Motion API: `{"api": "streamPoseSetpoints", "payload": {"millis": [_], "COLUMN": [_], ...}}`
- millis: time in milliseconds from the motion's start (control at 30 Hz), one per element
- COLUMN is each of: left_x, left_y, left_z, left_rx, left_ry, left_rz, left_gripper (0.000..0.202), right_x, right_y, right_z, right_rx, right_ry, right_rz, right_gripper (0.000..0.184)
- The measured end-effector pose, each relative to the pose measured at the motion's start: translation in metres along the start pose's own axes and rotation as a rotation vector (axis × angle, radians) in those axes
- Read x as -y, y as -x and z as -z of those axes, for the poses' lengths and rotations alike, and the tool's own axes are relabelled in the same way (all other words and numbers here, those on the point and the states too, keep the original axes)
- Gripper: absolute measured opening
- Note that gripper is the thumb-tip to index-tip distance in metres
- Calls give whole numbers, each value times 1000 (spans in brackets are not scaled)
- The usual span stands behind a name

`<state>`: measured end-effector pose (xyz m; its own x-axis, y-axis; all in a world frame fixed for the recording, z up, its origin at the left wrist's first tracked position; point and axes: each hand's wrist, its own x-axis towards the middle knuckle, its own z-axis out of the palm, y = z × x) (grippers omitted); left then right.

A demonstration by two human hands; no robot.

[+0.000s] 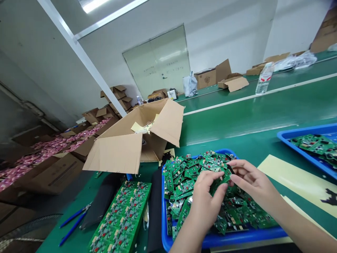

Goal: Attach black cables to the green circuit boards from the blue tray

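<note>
Above a blue tray (163,225) heaped with small green circuit boards (181,186), my two hands are close together. My left hand (206,196) has its thumb and fingers curled around what looks like a small green circuit board (219,181), partly hidden by the fingers. Between the thumb and fingertips of my right hand (250,177) is a small black strip (231,169), right beside that board. To the left of the tray lies a large uncut panel of circuit boards (121,218).
Blue-handled pliers (75,221) lie at the left near a black padded roll (101,200). An open cardboard box (113,151) stands behind the panel. Yellow backing sheets (295,179) and a second blue tray (283,135) are at the right. A water bottle (264,79) stands farther back.
</note>
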<state>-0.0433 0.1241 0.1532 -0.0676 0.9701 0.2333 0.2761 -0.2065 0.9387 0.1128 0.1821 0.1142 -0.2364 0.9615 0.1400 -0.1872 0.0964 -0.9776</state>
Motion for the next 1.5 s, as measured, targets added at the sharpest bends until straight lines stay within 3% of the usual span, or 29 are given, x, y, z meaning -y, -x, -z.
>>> {"api": "streamPoseSetpoints", "payload": {"millis": [100, 233, 300, 433, 600, 800, 1067, 1500], "left_x": [3, 6, 10, 15, 5, -13, -16, -23], "left_y": [0, -1, -1, -4, -6, -4, 0, 3], "left_z": [0, -1, -1, 1, 0, -4, -5, -6], "left_rx": [-12, -83, -142, -315, -431, -449, -401, -360], "left_ry": [-101, -60, 22, 319, 589, 676, 713, 713], "left_rz": [-54, -46, -31, 73, 185, 150, 131, 185], "left_gripper": [27, 34, 38, 27, 28, 25, 34, 23], "right_x": [4, 6, 7, 9, 14, 14, 17, 19], "right_y": [-1, -2, -3, -6, -9, -11, -9, -7], "right_z": [3, 3, 2, 2, 7, 10, 7, 7], "right_rx": [21, 15, -32, -189, -313, -313, -296, -324], "right_ry": [-75, -148, -169, -234, -357, -434, -433, -407], "right_rz": [-81, -156, -191, -226, -234, -266, -298, -322], "right_gripper": [46, 52, 55, 59, 59, 49, 43, 43]}}
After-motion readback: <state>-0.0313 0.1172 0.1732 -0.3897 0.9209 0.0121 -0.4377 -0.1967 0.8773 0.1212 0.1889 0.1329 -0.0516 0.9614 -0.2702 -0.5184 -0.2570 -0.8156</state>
